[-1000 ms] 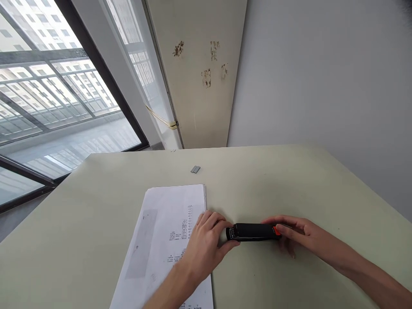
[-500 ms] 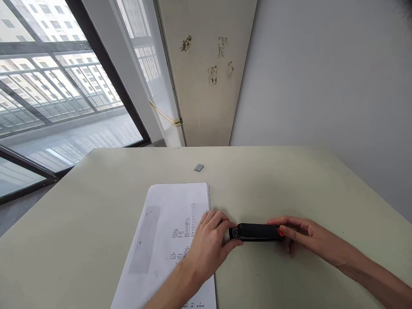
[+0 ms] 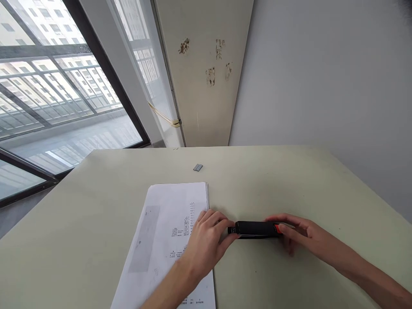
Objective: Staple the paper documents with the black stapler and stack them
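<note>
Grip: left hand (image 3: 206,241) pinches the front end of the stapler (image 3: 255,228) with its fingertips. The right hand (image 3: 299,235) has its fingers closed round the back end, by the orange part. Both hands are closed on the same thing.

Stapler: lies level, shut, long axis across the view, just right of the paper stack (image 3: 164,231). It's low over the bench (image 3: 289,180); can't tell if it rests on it or is held just clear.

Status as it looks:
- Stapler is in hand and squared up between both hands.
- No paper in its mouth. The stack lies flat on the bench, and the heel of the left hand overlaps its right edge.
- Can't see a staple in any corner of the stack; too small to tell.
- Loose strip of staples (image 3: 198,168) sits well apart, beyond the top of the stack, untouched.

So: hold established, no stapling shown yet.
</note>
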The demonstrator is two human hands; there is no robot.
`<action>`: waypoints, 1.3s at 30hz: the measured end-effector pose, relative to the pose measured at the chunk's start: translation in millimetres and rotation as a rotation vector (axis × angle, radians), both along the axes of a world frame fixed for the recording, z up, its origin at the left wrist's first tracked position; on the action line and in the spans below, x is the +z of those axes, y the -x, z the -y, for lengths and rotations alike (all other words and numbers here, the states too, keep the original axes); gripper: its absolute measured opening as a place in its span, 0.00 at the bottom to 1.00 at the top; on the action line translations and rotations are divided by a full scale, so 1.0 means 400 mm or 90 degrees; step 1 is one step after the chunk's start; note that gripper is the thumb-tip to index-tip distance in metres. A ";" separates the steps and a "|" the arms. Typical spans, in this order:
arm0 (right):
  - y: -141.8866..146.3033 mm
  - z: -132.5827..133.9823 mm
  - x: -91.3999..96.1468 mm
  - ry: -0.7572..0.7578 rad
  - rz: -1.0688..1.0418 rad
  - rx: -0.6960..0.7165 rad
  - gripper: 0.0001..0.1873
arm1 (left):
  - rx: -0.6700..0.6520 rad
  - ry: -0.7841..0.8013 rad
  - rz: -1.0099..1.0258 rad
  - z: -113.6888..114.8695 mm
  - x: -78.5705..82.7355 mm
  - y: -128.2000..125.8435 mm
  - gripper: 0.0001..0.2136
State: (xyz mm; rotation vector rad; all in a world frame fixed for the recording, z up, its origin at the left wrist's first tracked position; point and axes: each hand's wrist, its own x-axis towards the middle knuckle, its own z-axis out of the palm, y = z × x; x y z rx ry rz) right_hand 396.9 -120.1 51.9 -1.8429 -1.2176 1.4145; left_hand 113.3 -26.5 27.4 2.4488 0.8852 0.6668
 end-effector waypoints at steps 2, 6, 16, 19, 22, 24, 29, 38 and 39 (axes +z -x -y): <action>0.003 0.005 0.001 -0.044 0.085 0.032 0.34 | -0.006 -0.007 -0.008 -0.001 0.003 0.001 0.06; 0.020 0.006 0.003 -0.178 0.190 0.122 0.26 | -0.023 -0.029 -0.029 0.000 0.010 0.001 0.04; 0.017 -0.005 -0.024 -0.271 0.243 0.190 0.21 | -0.038 -0.103 -0.068 0.005 0.018 0.014 0.04; 0.013 -0.004 -0.027 -0.275 0.248 0.195 0.22 | -0.036 -0.117 -0.077 0.001 0.023 0.032 0.05; 0.010 -0.001 -0.030 -0.269 0.255 0.189 0.22 | -0.031 -0.127 -0.086 -0.004 0.029 0.053 0.07; 0.007 0.002 -0.031 -0.269 0.260 0.178 0.22 | -0.023 -0.128 -0.092 -0.007 0.031 0.067 0.08; 0.002 0.011 -0.027 -0.257 0.270 0.153 0.21 | -0.016 -0.130 -0.091 -0.009 0.027 0.084 0.08; -0.016 0.020 -0.036 -0.245 0.270 0.150 0.19 | -0.035 -0.098 -0.083 -0.003 0.033 0.083 0.07; -0.019 0.022 -0.039 -0.245 0.269 0.154 0.19 | -0.044 -0.081 -0.081 -0.009 0.043 0.087 0.08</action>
